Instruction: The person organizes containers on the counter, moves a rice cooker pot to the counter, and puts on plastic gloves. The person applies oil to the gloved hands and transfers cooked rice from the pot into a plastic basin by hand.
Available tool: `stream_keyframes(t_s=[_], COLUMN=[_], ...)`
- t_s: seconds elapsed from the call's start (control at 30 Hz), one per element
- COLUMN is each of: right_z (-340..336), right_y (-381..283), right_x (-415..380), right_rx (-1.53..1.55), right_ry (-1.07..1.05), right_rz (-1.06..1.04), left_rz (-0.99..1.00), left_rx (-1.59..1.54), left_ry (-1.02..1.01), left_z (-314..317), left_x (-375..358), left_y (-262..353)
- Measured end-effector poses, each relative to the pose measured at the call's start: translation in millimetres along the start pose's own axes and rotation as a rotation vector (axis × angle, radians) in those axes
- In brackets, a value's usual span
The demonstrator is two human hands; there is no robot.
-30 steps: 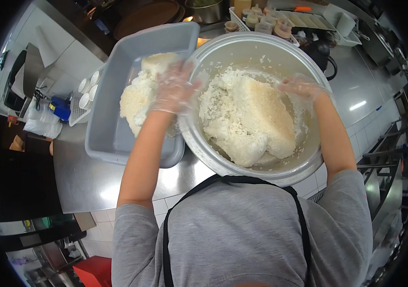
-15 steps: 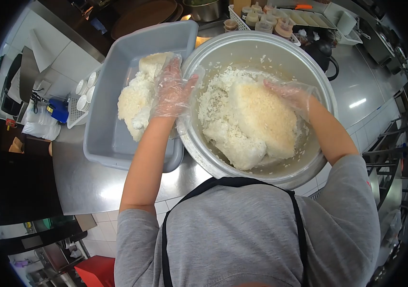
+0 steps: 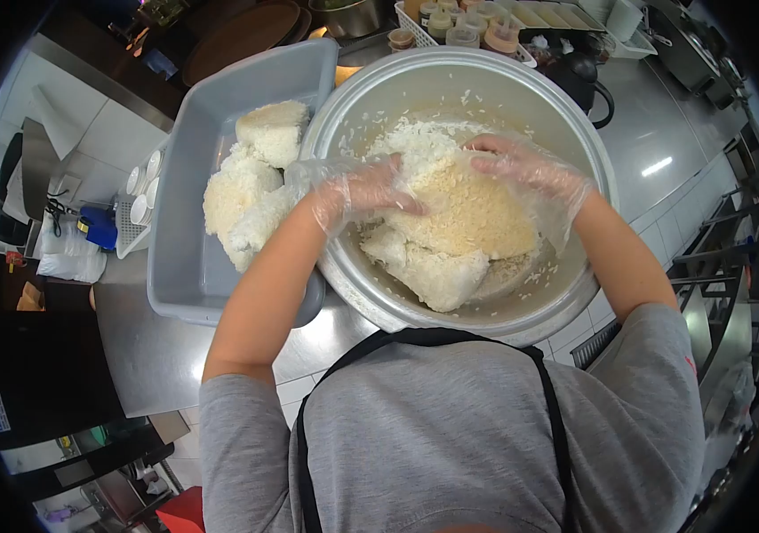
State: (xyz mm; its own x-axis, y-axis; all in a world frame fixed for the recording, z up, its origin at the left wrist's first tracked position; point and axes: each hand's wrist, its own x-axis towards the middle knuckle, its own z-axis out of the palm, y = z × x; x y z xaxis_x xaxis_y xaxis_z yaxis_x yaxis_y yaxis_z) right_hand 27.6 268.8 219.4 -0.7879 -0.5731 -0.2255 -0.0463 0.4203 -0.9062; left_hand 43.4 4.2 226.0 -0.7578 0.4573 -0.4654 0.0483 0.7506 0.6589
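Observation:
A large round metal pot (image 3: 589, 169) holds clumps of white rice and a slab of rice (image 3: 477, 213) with a yellowish face. My left hand (image 3: 366, 189), in a clear plastic glove, reaches over the pot's left rim, its fingers apart at the slab's left side. At the slab's upper right is my right hand (image 3: 531, 169), also gloved, its fingers curved round the edge and partly hidden by loose plastic. Several rice chunks (image 3: 242, 191) lie in a grey plastic tub (image 3: 193, 169) left of the pot.
Sauce bottles (image 3: 477, 31) stand in a white basket behind the pot, with a black kettle (image 3: 571, 80) to their right. White cups (image 3: 142, 191) sit in a basket left of the tub. A steel counter (image 3: 153, 355) carries these.
My left hand has moved right, from the rice in the tub to the slab in the pot. The slab has shifted up and left, and my right hand has moved slightly left.

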Motion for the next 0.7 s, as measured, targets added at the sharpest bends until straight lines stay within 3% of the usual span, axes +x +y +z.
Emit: stream_keyframes(t_s=[0.07,0.13,0.2,0.27,0.4,0.47,0.53,0.57,0.63,0.67,0.7], right_z=[-7,-14,-7,-4,-1,0,6,4,-6,-9,-11], right_y=[9,23,34,38,27,23,-5,4,26,25,20], right_x=[-11,-22,-21,-27,-29,-30,-41,-38,-29,-28,-27], right_rx=[0.069,0.256,0.17,0.079,0.255,0.278,0.562,0.563,0.195,0.187,0.15], right_ry=[0.013,-0.136,-0.232,-0.336,-0.215,-0.152,0.048,0.043,-0.163,-0.157,-0.268], right_rz=[0.048,0.508,0.481,0.456,0.401,0.34,0.339,0.344,0.366,0.356,0.513], left_rz=[-0.084,-0.107,-0.127,-0.17,-0.176,-0.167,-0.139,-0.106,-0.104,-0.096,-0.086], left_rx=[0.021,0.058,0.092,-0.376,-0.467,-0.516,-0.567,-0.62,-0.599,-0.573,-0.566], left_ry=[-0.021,-0.007,0.001,-0.122,-0.006,-0.005,-0.031,-0.071,-0.054,-0.026,-0.014], left_z=[-3,-3,-1,1,-2,-8,-17,-16,-8,-7,-6], left_x=[-7,-5,-5,-9,-12,-15,-16,-16,-15,-16,-15], left_y=[9,4,2,6,7,13,15,15,18,20,17])
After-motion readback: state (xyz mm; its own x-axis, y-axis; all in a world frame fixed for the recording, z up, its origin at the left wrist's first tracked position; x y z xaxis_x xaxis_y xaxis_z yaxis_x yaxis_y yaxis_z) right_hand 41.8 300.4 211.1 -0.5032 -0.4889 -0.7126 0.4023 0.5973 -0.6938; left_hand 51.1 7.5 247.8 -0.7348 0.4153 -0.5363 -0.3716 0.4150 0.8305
